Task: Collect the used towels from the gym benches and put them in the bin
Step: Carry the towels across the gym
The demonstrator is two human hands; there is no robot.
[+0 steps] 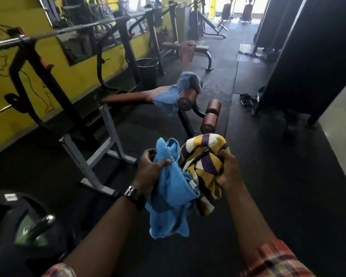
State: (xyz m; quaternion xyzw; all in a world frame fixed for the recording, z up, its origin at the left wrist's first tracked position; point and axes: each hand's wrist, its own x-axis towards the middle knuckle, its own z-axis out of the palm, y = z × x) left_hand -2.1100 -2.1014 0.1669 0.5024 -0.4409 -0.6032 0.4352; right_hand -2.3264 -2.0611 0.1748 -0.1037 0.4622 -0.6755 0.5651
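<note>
1. The left hand (149, 171), arm stretched forward, squeezes a soft light-blue towel (169, 198) that hangs below its fist.
2. The right hand (228, 171), just beside it, grips a yellow, purple and white striped towel (203, 158) bunched above its fingers.

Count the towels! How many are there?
4: a blue towel in the left hand, a striped towel in the right hand, a blue-grey towel on the near bench, an orange towel on the far bench. Others may be hidden.

Left hand (148, 170) grips blue towel (168, 196); right hand (229, 170) grips striped towel (204, 158)
</note>
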